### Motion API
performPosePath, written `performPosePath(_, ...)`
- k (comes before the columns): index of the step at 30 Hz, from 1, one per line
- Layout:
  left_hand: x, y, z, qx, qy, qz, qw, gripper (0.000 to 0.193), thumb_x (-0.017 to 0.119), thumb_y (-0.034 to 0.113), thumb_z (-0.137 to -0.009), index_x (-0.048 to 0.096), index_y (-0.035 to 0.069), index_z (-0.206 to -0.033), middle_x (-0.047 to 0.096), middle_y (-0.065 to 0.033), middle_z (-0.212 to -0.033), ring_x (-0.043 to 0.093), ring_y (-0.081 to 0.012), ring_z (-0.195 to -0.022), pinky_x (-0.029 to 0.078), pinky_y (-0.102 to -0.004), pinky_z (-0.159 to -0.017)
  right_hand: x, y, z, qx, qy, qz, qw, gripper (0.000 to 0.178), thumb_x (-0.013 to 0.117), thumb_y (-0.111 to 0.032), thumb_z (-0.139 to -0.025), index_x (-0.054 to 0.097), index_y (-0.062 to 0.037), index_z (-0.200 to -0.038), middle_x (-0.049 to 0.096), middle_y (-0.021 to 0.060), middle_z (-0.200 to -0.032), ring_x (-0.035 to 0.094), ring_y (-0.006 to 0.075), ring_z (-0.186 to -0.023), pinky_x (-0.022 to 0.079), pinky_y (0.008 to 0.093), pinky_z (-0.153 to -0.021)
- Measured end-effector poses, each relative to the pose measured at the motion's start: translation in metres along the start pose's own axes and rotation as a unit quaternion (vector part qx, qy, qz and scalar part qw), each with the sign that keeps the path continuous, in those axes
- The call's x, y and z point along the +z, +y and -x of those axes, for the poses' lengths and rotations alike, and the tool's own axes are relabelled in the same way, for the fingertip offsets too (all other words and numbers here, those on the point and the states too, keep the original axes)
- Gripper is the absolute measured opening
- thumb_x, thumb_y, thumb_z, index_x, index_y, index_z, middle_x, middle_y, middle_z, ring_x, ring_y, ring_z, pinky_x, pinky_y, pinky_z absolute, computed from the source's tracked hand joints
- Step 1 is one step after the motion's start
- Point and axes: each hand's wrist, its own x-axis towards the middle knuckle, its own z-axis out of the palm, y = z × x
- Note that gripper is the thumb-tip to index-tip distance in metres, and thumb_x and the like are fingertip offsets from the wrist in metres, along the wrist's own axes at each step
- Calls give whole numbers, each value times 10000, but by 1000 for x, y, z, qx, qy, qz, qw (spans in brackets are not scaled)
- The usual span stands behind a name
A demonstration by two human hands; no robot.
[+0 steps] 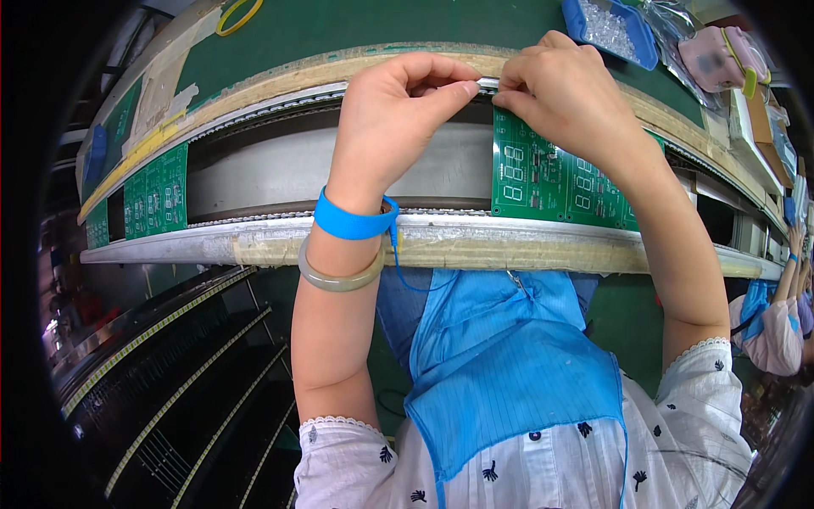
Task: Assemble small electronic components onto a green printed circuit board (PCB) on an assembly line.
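Note:
My left hand (398,106) and my right hand (564,93) meet at the far rail of a conveyor line, both pinching a small silvery part (487,83) between thumbs and forefingers. Just below the right hand a green circuit board (543,178) lies across the conveyor rails, partly hidden by my right wrist. My left wrist wears a blue strap (352,222) with a cord and a pale bangle (339,278).
Another green circuit board (157,199) rides the conveyor at the left. A blue tray (610,30) of small clear parts and a pink box (721,55) sit on the green shelf behind. A yellow ring (237,15) lies far left. Another person's arm (784,288) shows at the right edge.

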Motion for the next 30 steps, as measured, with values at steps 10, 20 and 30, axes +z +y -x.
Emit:
performPosePath(10, 4, -2, 0, 6, 20, 21, 1000, 147, 752, 79, -853, 758, 20, -989, 723, -7, -873, 629, -59, -790, 508, -210, -711, 4, 2, 4, -21, 21, -13, 999, 170, 714, -217, -831, 699, -51, -801, 679, 75, -801, 600, 299, -872, 485, 441, -781)
performPosePath(20, 5, -4, -1, -2, 12, 16, 1000, 157, 748, 79, -857, 756, 19, -1002, 718, -3, -883, 628, -59, -799, 504, -204, -706, 7, 2, 7, 34, -2, -58, 998, 179, 739, -235, -805, 717, -57, -813, 698, 100, -792, 614, 302, -870, 503, 434, -779)
performPosePath(30, 14, -4, -2, -23, -39, -16, 999, 155, 721, 55, -874, 748, 5, -1017, 725, -17, -910, 635, -67, -821, 510, -210, -749, -7, 24, 15, 124, 31, -228, 965, 272, 712, -247, -887, 727, 10, -974, 705, 144, -879, 676, 245, -862, 545, 350, -754)
